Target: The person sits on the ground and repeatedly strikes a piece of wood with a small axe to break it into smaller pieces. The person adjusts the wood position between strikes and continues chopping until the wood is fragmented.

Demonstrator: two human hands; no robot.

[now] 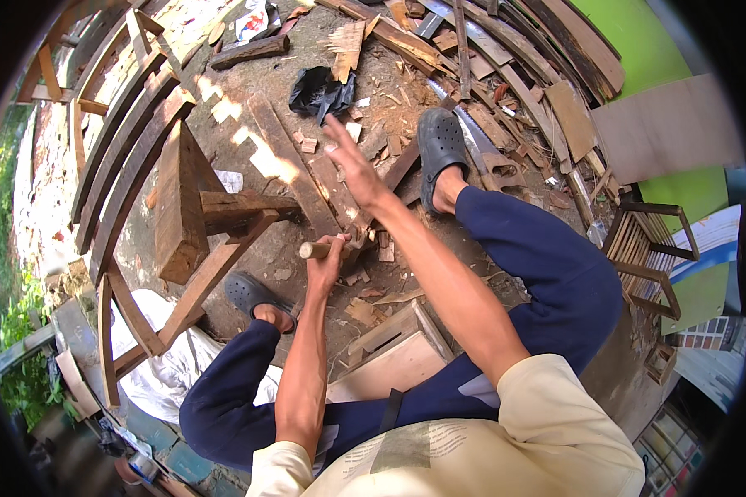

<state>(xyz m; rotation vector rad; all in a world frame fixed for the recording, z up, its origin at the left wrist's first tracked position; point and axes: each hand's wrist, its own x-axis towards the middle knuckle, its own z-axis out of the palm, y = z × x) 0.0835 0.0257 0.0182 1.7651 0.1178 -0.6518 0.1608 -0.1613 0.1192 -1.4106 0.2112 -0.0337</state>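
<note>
My left hand (330, 255) is closed around a tool with a round wooden handle (313, 250). Its head is mostly hidden by the hand and the wood scraps, so its kind is unclear. Higher up and to the right, my right hand (358, 172) is raised with fingers stretched out, and nothing shows in it. Below it lie a short board (331, 189) and a longer plank (286, 157) on the ground. A dark wooden beam (402, 170) runs from beside my right hand toward my shoe (442, 141).
A wooden bench frame (182, 199) stands at the left. A handsaw (474, 137) lies right of my foot, near piled boards (526, 91). Ahead is a black plastic bag (323, 93). A small wooden box (398, 341) sits between my legs; a slatted rack (646, 253) stands right.
</note>
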